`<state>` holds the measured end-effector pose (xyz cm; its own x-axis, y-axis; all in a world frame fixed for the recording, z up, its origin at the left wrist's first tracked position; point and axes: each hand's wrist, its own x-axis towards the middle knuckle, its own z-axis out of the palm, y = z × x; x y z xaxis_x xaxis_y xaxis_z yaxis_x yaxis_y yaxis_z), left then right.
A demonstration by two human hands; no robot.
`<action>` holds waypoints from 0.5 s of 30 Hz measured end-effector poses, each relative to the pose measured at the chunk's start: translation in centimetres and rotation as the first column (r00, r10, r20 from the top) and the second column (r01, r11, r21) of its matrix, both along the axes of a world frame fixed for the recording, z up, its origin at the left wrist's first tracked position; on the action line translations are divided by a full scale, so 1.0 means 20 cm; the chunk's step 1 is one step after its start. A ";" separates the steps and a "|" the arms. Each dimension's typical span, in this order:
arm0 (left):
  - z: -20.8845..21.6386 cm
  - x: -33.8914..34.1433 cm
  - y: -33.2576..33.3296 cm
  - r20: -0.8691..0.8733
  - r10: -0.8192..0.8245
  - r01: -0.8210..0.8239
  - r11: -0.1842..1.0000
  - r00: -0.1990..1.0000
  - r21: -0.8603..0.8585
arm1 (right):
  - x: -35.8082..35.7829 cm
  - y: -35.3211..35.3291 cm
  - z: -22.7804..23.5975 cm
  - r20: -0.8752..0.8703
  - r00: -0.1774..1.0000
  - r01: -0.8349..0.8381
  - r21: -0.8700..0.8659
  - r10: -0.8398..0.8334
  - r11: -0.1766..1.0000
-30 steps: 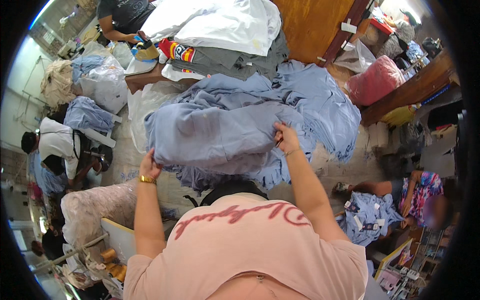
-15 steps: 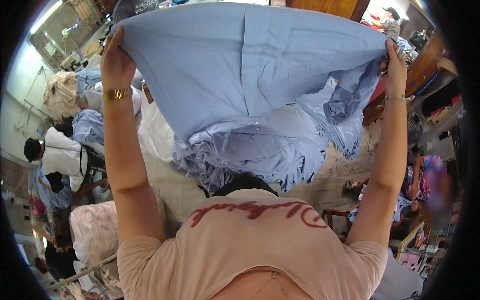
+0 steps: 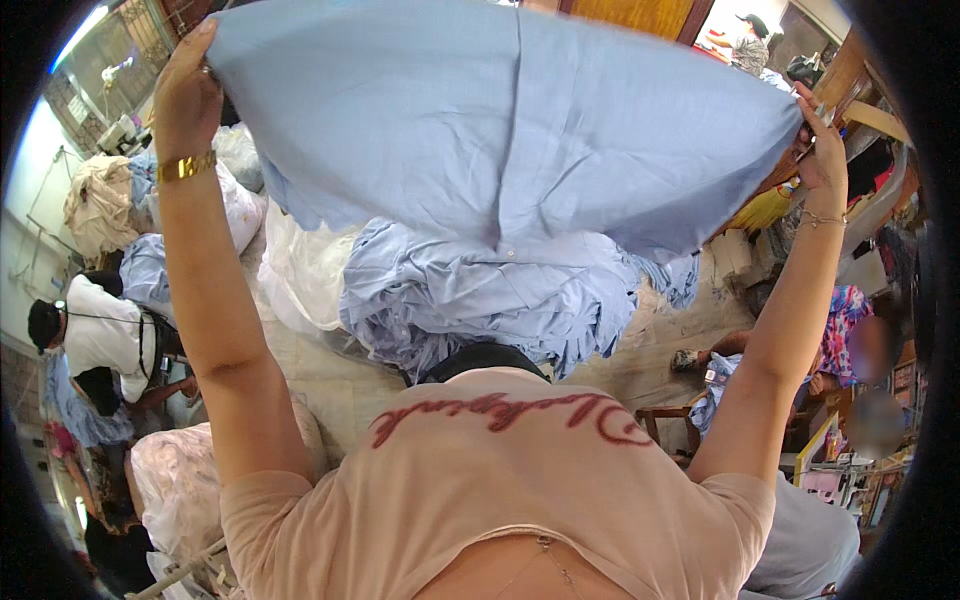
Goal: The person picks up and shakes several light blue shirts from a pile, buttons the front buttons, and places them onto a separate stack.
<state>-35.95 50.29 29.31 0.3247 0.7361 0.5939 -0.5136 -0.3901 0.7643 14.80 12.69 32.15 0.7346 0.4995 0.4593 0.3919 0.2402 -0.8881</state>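
Observation:
A light blue shirt point(image 3: 400, 120) is spread wide in the air in front of me, its buttoned front band running down the middle. My left hand point(image 3: 188, 95), below a gold watch, is closed on the shirt's upper left corner. At the opposite corner my right hand point(image 3: 823, 155) pinches the cloth. Something small and shiny shows by its fingers; I cannot make out what it is. Behind and below the raised shirt lies a heap of light blue garments point(image 3: 470, 300), partly hidden by it.
White plastic bags point(image 3: 310, 260) stand left of the heap, with a bulky wrapped bundle point(image 3: 180, 480) nearer me. A person in a white top point(image 3: 105, 330) works at the left. Another person in bright patterned clothing point(image 3: 845, 320) sits at the right, by a wooden stool point(image 3: 668, 415).
Both hands have moved outward, the left one also upward, drawing the shirt wider and flatter. Its right part, bunched before, now hangs smoother. More of the heap's top shows.

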 end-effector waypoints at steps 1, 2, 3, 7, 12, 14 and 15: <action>-0.02 0.01 0.06 -0.031 -0.035 0.034 0.999 0.999 -0.028 | 0.01 0.01 0.00 -0.029 1.000 -0.005 0.035 0.006 0.999; -0.04 0.02 0.13 -0.065 -0.069 0.065 0.996 0.995 -0.055 | 0.00 0.05 -0.01 -0.028 1.000 0.014 0.033 -0.013 0.999; -0.08 0.04 0.19 -0.071 -0.027 0.021 0.996 0.997 -0.081 | 0.07 0.08 -0.03 -0.014 1.000 -0.018 -0.046 0.018 0.999; -0.33 0.27 0.41 -0.123 0.099 -0.125 0.967 0.987 -0.222 | 0.35 0.24 -0.23 -0.012 1.000 -0.011 -0.294 0.008 0.956; -0.26 0.17 0.48 -0.149 -0.025 -0.015 0.965 0.989 -0.262 | 0.37 0.36 -0.26 -0.085 0.994 -0.076 -0.014 0.074 0.997; -0.21 0.10 0.42 -0.166 -0.203 0.171 0.967 0.965 -0.191 | 0.33 0.27 -0.25 0.002 0.999 -0.050 -0.173 0.051 0.984; -0.24 0.06 0.33 -0.166 -0.130 0.101 0.981 0.978 -0.168 | 0.25 0.20 -0.25 0.074 0.997 -0.013 -0.264 0.033 0.964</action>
